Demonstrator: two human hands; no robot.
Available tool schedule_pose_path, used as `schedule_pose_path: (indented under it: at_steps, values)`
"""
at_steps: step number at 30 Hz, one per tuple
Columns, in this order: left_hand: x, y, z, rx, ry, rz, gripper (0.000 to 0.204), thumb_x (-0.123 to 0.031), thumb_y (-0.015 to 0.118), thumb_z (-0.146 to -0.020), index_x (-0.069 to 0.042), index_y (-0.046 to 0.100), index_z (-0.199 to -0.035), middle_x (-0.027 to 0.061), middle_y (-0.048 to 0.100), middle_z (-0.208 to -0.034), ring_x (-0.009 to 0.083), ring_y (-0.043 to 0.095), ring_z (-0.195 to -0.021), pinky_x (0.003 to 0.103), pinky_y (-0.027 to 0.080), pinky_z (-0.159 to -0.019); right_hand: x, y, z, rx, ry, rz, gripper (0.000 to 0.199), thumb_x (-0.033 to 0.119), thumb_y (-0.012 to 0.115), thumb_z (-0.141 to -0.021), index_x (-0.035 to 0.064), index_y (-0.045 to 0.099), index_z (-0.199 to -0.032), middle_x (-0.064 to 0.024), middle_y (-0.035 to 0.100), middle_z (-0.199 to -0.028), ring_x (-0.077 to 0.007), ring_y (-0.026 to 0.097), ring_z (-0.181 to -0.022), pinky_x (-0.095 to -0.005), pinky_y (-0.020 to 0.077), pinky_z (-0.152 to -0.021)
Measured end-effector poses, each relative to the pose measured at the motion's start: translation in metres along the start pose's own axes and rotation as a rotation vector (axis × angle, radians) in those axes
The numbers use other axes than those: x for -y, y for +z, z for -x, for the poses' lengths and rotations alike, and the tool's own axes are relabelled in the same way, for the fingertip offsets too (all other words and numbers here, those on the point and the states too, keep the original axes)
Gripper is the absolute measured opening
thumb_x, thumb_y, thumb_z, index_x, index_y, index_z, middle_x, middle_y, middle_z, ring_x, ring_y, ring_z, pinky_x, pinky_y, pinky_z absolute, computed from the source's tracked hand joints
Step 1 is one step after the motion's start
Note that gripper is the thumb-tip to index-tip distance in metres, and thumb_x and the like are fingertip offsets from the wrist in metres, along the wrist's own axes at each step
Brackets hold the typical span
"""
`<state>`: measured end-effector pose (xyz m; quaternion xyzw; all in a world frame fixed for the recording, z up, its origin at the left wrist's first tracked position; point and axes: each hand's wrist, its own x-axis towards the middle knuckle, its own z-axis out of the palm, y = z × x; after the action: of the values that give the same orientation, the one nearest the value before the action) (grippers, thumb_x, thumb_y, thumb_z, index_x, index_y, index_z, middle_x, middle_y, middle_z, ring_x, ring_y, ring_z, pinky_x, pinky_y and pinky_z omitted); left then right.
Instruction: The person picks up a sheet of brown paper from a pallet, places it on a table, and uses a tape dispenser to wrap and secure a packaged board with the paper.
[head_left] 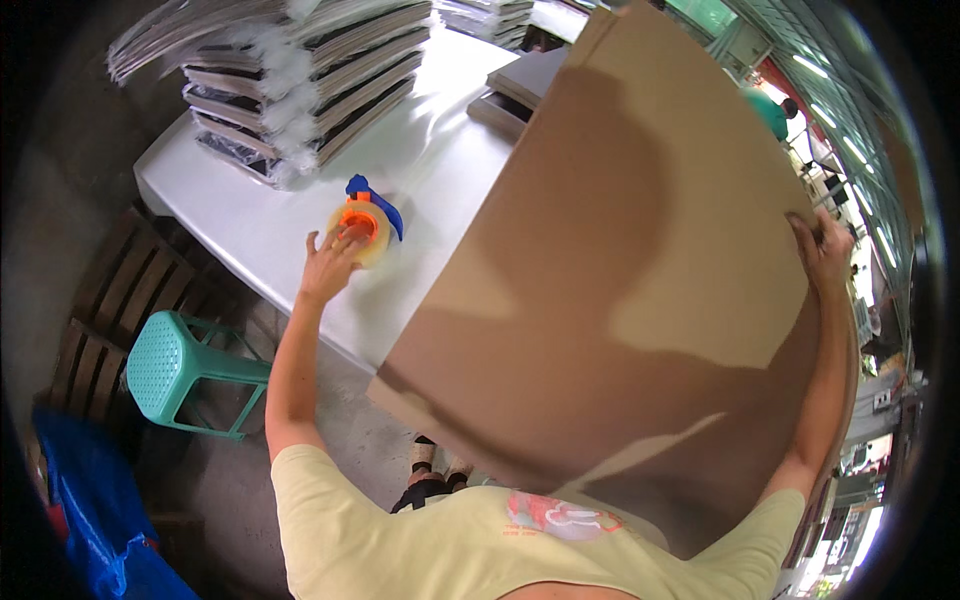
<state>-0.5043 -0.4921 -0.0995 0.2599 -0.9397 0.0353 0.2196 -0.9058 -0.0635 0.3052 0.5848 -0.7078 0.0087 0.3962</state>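
Observation:
A tape dispenser (pixel 384 212) with a blue handle, an orange hub and a roll of clear tape lies on the white table (pixel 260 245). My left hand (pixel 333 264) is over the roll, its fingers spread and the fingertips at the orange hub. A large brown cardboard sheet (pixel 570 240) stands tilted in front of me, covering the right part of the table. Its right edge is pinched between the thumb and fingers of my right hand (pixel 826 252). My shadow falls across the cardboard.
Tall stacks of flat pieces wrapped in clear plastic (pixel 310 90) stand at the table's far left. Flat boxes (pixel 522 85) lie behind the cardboard. A green plastic stool (pixel 165 365), wooden pallets (pixel 110 285) and a blue tarp (pixel 100 520) are at left. Far right, a person in green (pixel 768 113).

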Motion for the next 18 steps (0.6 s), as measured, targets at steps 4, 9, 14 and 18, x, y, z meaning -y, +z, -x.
schedule_pose_path:
  at_steps: [4, 9, 14, 18]
  values:
    - [0.002, -0.043, 0.004, -0.122, -0.256, 0.151, 0.046, -0.023, 0.065, -0.076, -0.015, 0.05, -0.119, 0.0061, 0.052, -0.118, 0.0239, 0.04, -0.119, 0.049, 0.03, -0.094, 0.028, 0.088, -0.058, 0.013, 0.171, -0.145, 0.034, 0.04, 0.062, -0.08, 0.0067, 0.057, -0.08, -0.013, 0.053, -0.051, -0.03, 0.054, -0.047, -0.0387, 0.0394, -0.044]
    - [-0.043, -0.067, 0.064, 0.111, -0.522, 0.765, 0.057, -0.039, 0.058, -0.08, -0.006, 0.044, -0.125, 0.0135, 0.042, -0.127, 0.0295, 0.039, -0.119, 0.04, 0.034, -0.094, 0.047, 0.204, -0.083, 0.012, 0.124, -0.041, 0.042, 0.052, 0.054, -0.08, 0.0104, 0.056, -0.075, -0.0138, 0.053, -0.05, -0.0328, 0.057, -0.049, -0.0421, 0.0411, -0.044]
    - [-0.043, -0.045, 0.13, -0.069, -0.744, 0.139, 0.065, -0.041, 0.06, -0.077, -0.008, 0.039, -0.129, 0.0148, 0.037, -0.131, 0.0305, 0.036, -0.121, 0.04, 0.031, -0.097, 0.096, 0.305, -0.066, -0.012, 0.063, -0.163, 0.046, 0.054, 0.052, -0.08, 0.0105, 0.05, -0.067, -0.0113, 0.05, -0.044, -0.0311, 0.056, -0.046, -0.0417, 0.0422, -0.042]
    - [-0.039, 0.008, 0.259, -0.459, -1.308, 0.989, 0.081, -0.042, 0.06, -0.081, -0.008, 0.015, -0.14, 0.0166, 0.017, -0.143, 0.0303, 0.024, -0.129, 0.039, 0.025, -0.102, 0.12, 0.366, -0.044, 0.185, 0.145, -0.025, 0.046, 0.056, 0.049, -0.081, 0.0112, 0.051, -0.068, -0.0077, 0.053, -0.046, -0.0274, 0.058, -0.047, -0.0394, 0.0436, -0.044]
